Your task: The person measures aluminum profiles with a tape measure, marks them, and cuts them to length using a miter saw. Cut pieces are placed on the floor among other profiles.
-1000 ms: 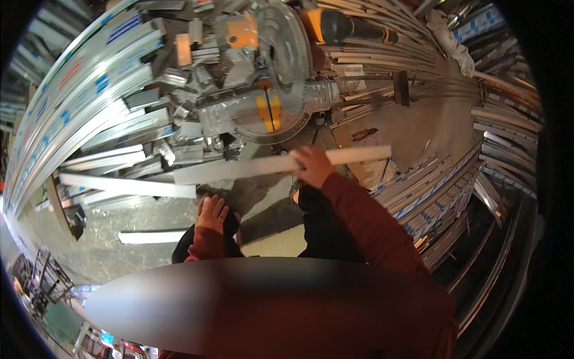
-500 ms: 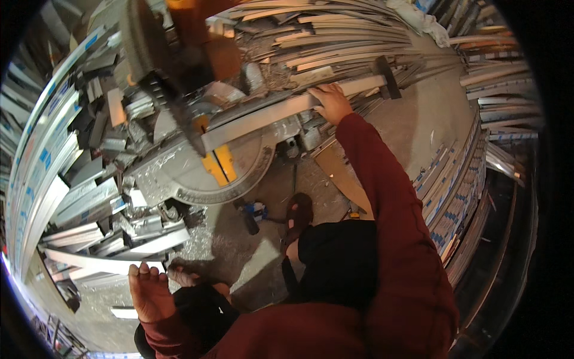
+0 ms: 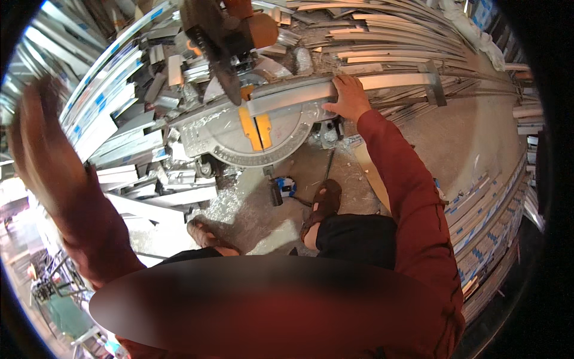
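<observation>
In the head view, on the saw's grey base (image 3: 200, 137), the pale bar (image 3: 293, 100) lies crosswise, its left end at the yellow plates (image 3: 262, 133) and its right end at the dark block (image 3: 435, 85). Your right hand (image 3: 350, 97) is clamped over the bar between those ends, fingers across it, thumb on the near side. The blade (image 3: 221, 72) stands left of the bar's end. Your left hand (image 3: 49, 143) is raised well apart, near the long profiles (image 3: 110, 102); it blurs, so I cannot tell whether its fingers are apart or together.
</observation>
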Available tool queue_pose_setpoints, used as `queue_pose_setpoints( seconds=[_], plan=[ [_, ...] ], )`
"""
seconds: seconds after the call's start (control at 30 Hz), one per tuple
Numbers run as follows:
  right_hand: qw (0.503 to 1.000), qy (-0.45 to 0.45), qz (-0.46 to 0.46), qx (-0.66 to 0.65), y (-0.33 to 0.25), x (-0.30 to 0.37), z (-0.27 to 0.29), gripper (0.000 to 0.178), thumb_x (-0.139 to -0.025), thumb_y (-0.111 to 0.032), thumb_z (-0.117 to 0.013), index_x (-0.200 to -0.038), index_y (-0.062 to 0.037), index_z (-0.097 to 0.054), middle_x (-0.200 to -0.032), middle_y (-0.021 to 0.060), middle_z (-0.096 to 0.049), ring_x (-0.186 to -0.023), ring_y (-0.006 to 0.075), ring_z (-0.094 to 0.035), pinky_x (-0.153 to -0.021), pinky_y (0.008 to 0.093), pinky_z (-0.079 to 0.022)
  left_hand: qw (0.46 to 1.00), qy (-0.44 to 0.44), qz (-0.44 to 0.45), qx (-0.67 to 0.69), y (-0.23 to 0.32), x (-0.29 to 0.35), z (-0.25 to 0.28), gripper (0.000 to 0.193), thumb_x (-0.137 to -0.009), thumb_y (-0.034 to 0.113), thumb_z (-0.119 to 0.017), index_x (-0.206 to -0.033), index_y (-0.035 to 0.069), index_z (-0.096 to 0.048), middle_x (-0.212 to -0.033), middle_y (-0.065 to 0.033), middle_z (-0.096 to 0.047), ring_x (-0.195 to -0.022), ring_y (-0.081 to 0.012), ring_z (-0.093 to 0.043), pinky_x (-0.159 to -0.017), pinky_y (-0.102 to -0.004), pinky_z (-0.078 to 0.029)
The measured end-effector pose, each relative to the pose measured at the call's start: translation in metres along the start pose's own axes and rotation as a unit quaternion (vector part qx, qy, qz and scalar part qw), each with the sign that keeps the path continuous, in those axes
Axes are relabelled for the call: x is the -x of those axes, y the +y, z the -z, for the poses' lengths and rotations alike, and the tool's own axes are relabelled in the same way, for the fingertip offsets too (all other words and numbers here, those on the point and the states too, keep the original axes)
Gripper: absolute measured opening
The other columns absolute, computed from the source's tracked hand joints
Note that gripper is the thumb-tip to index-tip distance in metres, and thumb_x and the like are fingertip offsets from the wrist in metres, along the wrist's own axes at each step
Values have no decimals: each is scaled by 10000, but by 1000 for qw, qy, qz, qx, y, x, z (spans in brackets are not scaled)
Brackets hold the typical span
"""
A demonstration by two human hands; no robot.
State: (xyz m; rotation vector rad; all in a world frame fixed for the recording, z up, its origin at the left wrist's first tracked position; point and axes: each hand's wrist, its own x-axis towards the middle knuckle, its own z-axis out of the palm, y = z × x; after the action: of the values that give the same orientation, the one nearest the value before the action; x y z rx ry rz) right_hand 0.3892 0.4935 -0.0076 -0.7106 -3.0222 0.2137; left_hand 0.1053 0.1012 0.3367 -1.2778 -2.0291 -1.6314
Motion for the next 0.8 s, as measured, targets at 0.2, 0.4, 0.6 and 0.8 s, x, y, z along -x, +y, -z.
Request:
queue_pose_setpoints(
  seconds=[0.2, 0.4, 0.6, 0.8],
  plan=[
    [999, 29, -34, -9, -15, -10, 6, 724, -748, -527, -816, -1176, 35, -657, -1242, 203, -639, -1205, 368, -563, -1083, 485, -399, 953, -286, -31, -94, 48, -121, -168, 496, -1017, 375, -599, -1330, -9, -611, -1331, -192, -631, -1200, -283, -609, -1036, -417, -483],
    [995, -58, -59, -63, -8, -9, 10, 733, -783, -575, -762, -1192, 25, -663, -1198, 210, -669, -1205, 365, -574, -1098, 517, -368, 876, -316, -181, -317, 13, -121, -227, 589, -973, 574, -587, -1144, 24, -709, -1013, -211, -738, -836, -366, -681, -792, -429, -534],
    [999, 40, -21, -15, -1, -5, 0, 723, -768, -612, -753, -1127, 13, -696, -1143, 179, -680, -1191, 336, -583, -1093, 508, -343, 793, -554, 64, -246, 43, -75, -239, 600, -859, 606, -730, -917, 9, -742, -754, -111, -688, -680, -236, -672, -703, -396, -534],
    [999, 5, -38, -20, -3, -5, 7, 713, -715, -587, -790, -1071, 26, -712, -1051, 170, -688, -1131, 318, -606, -1056, 489, -359, 776, -585, 41, -233, 90, -21, -246, 531, -854, 433, -762, -1264, 110, -665, -897, -139, -726, -820, -288, -727, -796, -392, -537]
  ],
)
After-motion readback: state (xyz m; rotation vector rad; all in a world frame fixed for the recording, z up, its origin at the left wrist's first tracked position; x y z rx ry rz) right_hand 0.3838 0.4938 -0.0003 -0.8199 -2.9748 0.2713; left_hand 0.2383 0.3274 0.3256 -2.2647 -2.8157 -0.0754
